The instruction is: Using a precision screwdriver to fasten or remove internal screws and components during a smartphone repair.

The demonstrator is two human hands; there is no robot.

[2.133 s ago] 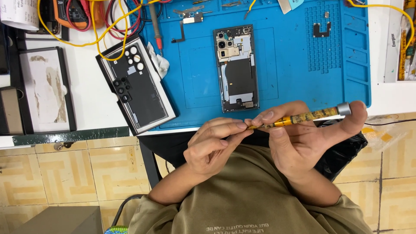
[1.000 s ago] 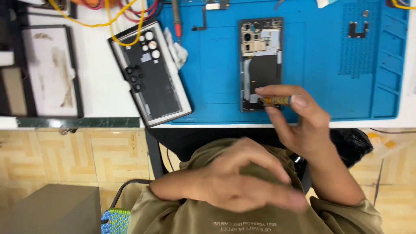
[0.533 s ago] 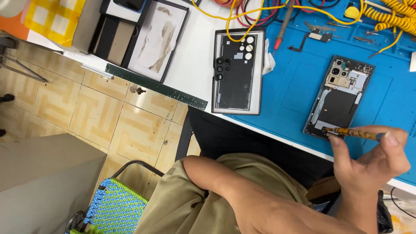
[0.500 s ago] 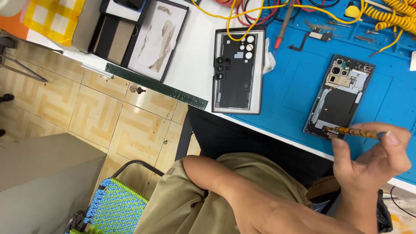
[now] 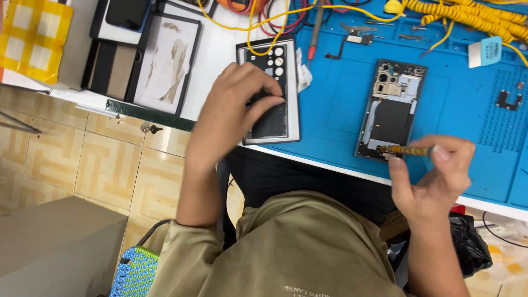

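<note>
Right hand [image 5: 434, 179] pinches a small yellow-handled screwdriver [image 5: 406, 149] between thumb and fingers, tip at the lower end of the opened phone [image 5: 391, 110] near the blue mat's [image 5: 341, 110] front edge. Left hand [image 5: 234, 107] rests spread, grasping nothing, fingertips touching the detached back panel [image 5: 272, 118] straddling the mat's left edge

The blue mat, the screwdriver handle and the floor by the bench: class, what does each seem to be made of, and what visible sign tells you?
Blue mat: probably silicone or rubber; matte, with moulded pockets and ridges.
Screwdriver handle: likely metal; gold, patterned grip, held in the right hand.
Floor: seemingly ceramic tile; beige squares with grout lines.
</note>
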